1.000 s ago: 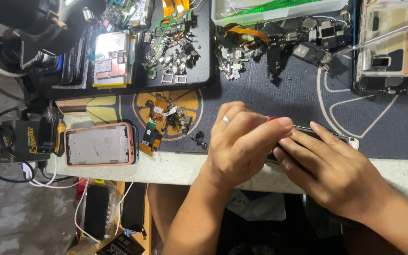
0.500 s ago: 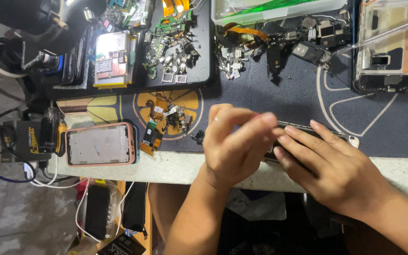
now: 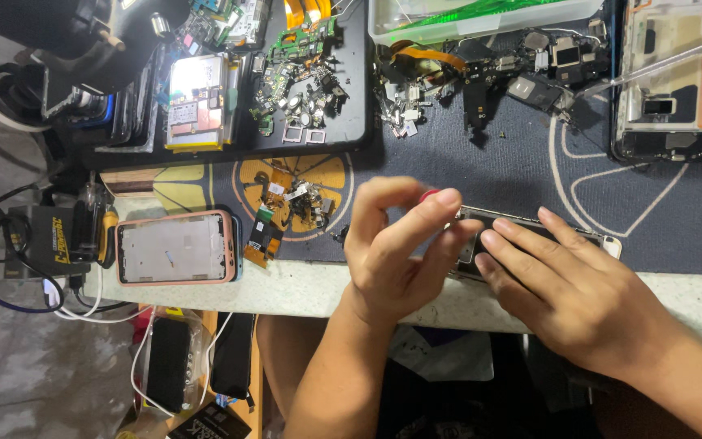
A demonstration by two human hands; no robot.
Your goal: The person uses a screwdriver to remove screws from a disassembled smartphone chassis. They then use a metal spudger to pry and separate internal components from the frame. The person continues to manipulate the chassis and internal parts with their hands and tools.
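At the mat's near edge our right hand [image 3: 578, 297] lies flat on a phone [image 3: 522, 228], mostly hiding it; our left hand [image 3: 396, 248] pinches a red-tipped tool [image 3: 428, 196], barely visible.

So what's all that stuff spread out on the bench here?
phone under repair: one, dark, mat's front edge, under the hands
red-tipped tool: one, at left fingertips
pink-rimmed phone frame: one, left bench edge
work mat: one, dark blue
black tray: one, far left, holding circuit boards and small parts
opened phone: one, far right
clear parts box: one, top
left hand: pinching the tool
right hand: flat on the phone
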